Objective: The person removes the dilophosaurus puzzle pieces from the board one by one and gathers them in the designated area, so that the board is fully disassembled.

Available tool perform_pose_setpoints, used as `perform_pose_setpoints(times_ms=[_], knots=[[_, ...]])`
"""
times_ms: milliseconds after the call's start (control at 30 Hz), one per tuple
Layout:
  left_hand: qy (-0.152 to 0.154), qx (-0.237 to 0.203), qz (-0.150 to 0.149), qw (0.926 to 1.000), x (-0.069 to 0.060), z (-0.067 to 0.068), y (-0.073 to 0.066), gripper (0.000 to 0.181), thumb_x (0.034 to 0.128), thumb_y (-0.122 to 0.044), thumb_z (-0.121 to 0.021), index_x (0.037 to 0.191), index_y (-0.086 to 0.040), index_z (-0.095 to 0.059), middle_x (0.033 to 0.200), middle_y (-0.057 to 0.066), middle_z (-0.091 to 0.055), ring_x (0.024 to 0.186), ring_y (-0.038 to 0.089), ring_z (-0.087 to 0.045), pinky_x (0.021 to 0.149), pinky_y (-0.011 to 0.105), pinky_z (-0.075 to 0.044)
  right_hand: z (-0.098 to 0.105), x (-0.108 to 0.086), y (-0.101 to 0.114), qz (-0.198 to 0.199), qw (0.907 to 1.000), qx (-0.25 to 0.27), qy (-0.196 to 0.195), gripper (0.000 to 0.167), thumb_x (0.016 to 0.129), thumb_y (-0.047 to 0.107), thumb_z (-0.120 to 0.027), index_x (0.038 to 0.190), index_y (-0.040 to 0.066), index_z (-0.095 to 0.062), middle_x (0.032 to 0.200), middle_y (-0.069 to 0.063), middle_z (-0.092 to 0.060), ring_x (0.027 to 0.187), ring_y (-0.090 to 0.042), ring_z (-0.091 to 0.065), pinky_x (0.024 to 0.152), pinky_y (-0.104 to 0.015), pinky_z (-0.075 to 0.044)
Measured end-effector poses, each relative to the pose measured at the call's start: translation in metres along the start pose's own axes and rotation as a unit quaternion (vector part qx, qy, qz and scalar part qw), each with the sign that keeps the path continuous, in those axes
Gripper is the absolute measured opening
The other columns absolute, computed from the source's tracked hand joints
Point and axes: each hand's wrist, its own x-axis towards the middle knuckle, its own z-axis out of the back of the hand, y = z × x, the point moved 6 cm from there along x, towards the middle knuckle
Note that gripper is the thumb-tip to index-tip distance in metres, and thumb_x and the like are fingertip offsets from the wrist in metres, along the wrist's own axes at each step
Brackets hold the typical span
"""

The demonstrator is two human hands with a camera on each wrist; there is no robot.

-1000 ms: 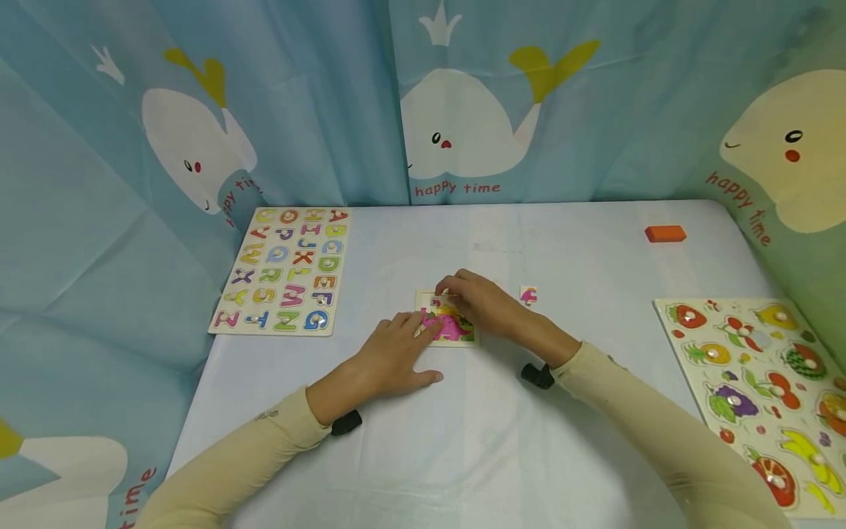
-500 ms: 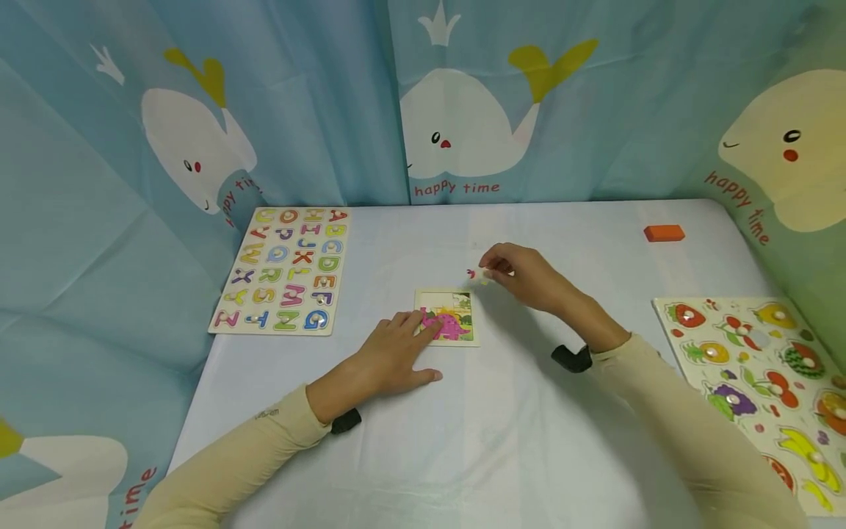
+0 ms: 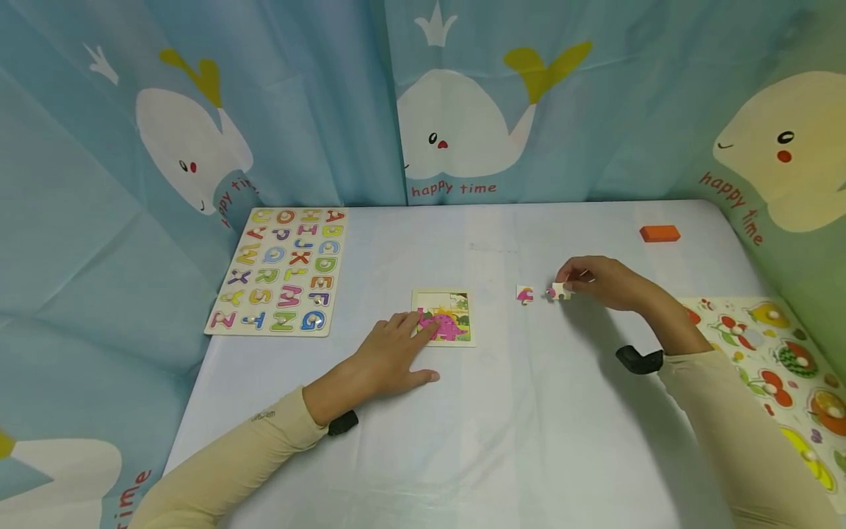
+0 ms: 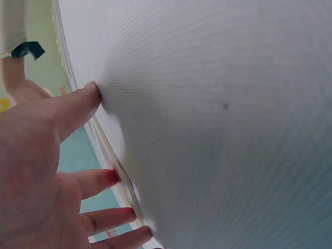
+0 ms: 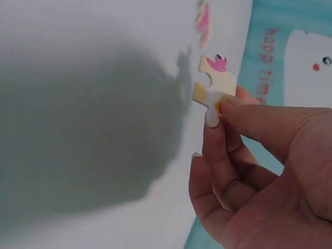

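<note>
Between thumb and fingers, my right hand point(image 3: 611, 283) pinches a jigsaw piece point(image 5: 220, 83), cream with a pink patch and a dark eye. It is held over the table, right of a loose pink jigsaw piece point(image 3: 525, 294) lying on the cloth. My left hand point(image 3: 390, 356) lies with fingers spread, fingertips resting on the left part of the dinosaur puzzle board point(image 3: 452, 327). Pink dinosaur pieces fill the board's lower part; bare cream tray shows at its upper left. In the left wrist view, the left fingers point(image 4: 111, 218) touch the board's edge.
An alphabet puzzle board point(image 3: 276, 272) lies at the table's left. The fruit puzzle board point(image 3: 786, 382) on the right is partly covered by the right forearm. An orange block point(image 3: 659, 234) sits near the back right. Whale-print curtains point(image 3: 463, 125) surround the table.
My right hand has lifted a jigsaw piece off the puzzle board and carried it rightward, past the loose pink piece. The left hand has stayed on the board.
</note>
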Motion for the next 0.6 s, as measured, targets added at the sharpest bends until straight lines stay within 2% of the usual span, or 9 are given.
perform_pose_setpoints(times_ms=[233, 467, 600], knots=[[-0.007, 0.011, -0.004, 0.9999, 0.0, 0.001, 0.0, 0.086, 0.0974, -0.063, -0.066, 0.165, -0.019, -0.037, 0.164, 0.017, -0.039, 0.149, 0.035, -0.041, 0.115, 0.056, -0.042, -0.008, 0.003, -0.018, -0.017, 0.9996, 0.012, 0.018, 0.011, 0.103, 0.002, -0.063, 0.113, 0.0, -0.068, 0.111, -0.014, -0.07, 0.104, -0.028, -0.058, 0.084, -0.029, -0.049], [-0.01, 0.011, -0.006, 0.9999, 0.0, 0.001, 0.0, 0.086, 0.0974, -0.063, -0.066, 0.165, -0.018, -0.038, 0.165, 0.017, -0.039, 0.149, 0.034, -0.042, 0.114, 0.056, -0.043, -0.014, 0.008, -0.023, -0.03, 0.9994, 0.0, 0.015, 0.01, 0.104, 0.002, -0.061, 0.112, -0.002, -0.067, 0.108, -0.016, -0.067, 0.103, -0.031, -0.057, 0.089, -0.046, -0.049], [-0.008, 0.013, -0.003, 0.9999, 0.0, 0.001, 0.0, 0.086, 0.0974, -0.063, -0.066, 0.165, -0.019, -0.038, 0.165, 0.016, -0.039, 0.149, 0.034, -0.042, 0.115, 0.056, -0.042, -0.016, 0.008, -0.024, -0.023, 0.9996, -0.018, -0.005, 0.009, 0.102, 0.002, -0.065, 0.11, -0.003, -0.067, 0.103, -0.016, -0.065, 0.099, -0.031, -0.056, 0.087, -0.047, -0.049]])
